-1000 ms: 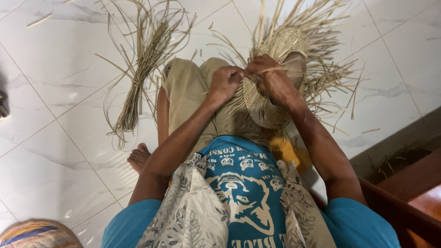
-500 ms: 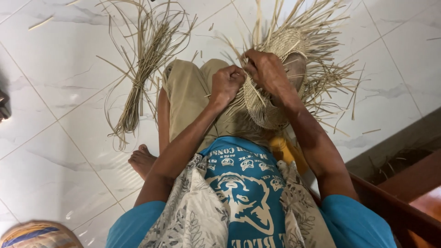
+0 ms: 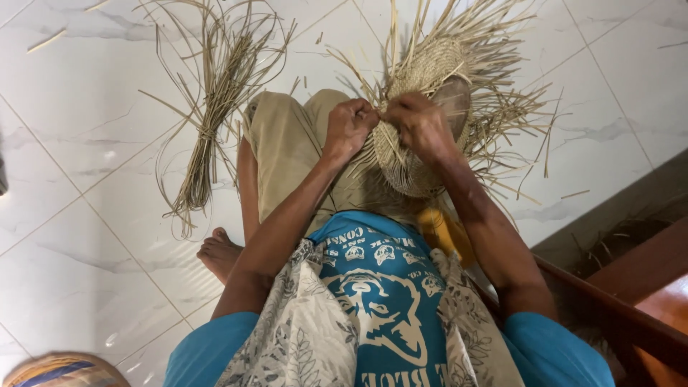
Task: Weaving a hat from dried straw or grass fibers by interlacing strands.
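Mid-weave | hands: left [image 3: 349, 125] and right [image 3: 419, 122] closed, pinching strands at basket [image 3: 423, 79] rim | next: careful tuck, tension held | spare bundle [image 3: 208, 136] on floor [image 3: 79, 129], left

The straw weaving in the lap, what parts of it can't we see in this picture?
- Head view: the middle of the straw weaving is covered by the left hand and right hand.
- Its lower rim is hidden behind the right forearm.
- Its loose strand tips are cut off by the top edge.
- The fingertips are curled under, so which strand they pinch cannot be told.
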